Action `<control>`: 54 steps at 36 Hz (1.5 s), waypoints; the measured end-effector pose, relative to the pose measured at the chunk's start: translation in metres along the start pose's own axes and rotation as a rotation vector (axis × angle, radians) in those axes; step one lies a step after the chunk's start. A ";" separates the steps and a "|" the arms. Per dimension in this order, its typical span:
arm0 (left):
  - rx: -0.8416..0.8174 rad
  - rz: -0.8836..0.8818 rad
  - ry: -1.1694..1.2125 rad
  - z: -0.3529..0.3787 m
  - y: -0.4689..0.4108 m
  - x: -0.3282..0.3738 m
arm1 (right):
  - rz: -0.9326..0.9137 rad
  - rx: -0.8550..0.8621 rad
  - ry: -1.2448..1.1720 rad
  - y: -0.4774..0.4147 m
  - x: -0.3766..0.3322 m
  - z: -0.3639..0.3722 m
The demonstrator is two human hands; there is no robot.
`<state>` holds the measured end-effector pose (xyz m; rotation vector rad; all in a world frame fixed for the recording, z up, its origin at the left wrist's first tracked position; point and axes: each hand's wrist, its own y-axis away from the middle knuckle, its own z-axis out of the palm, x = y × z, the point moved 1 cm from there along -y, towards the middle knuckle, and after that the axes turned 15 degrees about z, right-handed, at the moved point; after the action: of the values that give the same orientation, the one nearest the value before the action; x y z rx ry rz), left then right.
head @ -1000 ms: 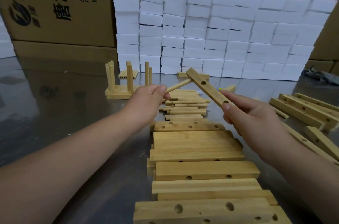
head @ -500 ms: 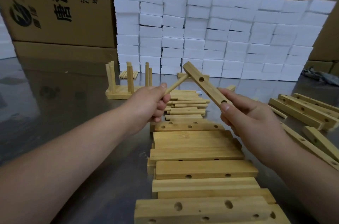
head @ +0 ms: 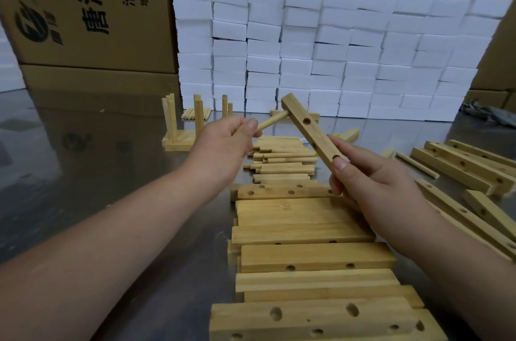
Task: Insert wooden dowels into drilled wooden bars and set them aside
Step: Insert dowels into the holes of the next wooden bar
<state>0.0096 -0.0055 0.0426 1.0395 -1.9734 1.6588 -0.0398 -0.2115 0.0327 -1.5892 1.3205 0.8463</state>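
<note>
Left hand and right hand aloft, fingers in tight pinches, forearms forward.

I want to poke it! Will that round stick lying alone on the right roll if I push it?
Probably: the loose dowel looks round and lies flat on the smooth, shiny table, so a sideways push should roll it. It looks like wood, so likely stiff, not bendy. Being thin, it is probably light.
</note>
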 end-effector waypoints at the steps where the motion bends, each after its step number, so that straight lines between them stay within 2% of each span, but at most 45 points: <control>1: 0.004 0.008 0.003 0.000 0.000 -0.001 | 0.010 -0.008 0.002 0.000 0.000 0.000; 6: 0.020 -0.051 0.058 -0.001 0.000 -0.004 | 0.000 0.096 0.028 -0.002 -0.001 0.005; 9: 0.015 -0.146 0.093 -0.002 -0.001 -0.010 | 0.022 0.178 -0.120 -0.007 -0.001 0.000; 11: -0.051 -0.164 0.019 -0.001 0.001 -0.014 | 0.057 0.233 -0.187 -0.009 0.000 -0.007; 14: -0.254 -0.202 -0.166 0.001 0.005 -0.023 | 0.133 0.317 -0.225 -0.013 0.005 -0.012; 17: -0.408 -0.283 -0.233 0.003 0.006 -0.029 | 0.192 0.340 -0.234 -0.016 0.008 -0.010; 20: -0.453 -0.305 -0.213 0.004 0.004 -0.030 | 0.226 0.325 -0.239 -0.017 0.010 -0.008; 28: -0.605 -0.201 -0.287 0.004 0.004 -0.038 | 0.234 0.279 -0.204 -0.020 0.015 -0.005; 30: -0.607 -0.194 -0.298 0.004 0.004 -0.041 | 0.233 0.277 -0.191 -0.020 0.016 -0.005; 38: -0.416 -0.231 -0.321 0.005 0.004 -0.046 | 0.247 0.273 -0.197 -0.023 0.019 -0.003; 48: -0.567 -0.177 -0.175 0.004 0.007 -0.043 | 0.256 0.259 -0.195 -0.023 0.019 -0.003; 54: -0.616 -0.175 -0.197 0.007 0.008 -0.042 | 0.270 0.263 -0.184 -0.023 0.018 -0.002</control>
<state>0.0326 0.0003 0.0067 1.1073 -2.2236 0.7908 -0.0140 -0.2189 0.0219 -1.1189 1.4642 0.9151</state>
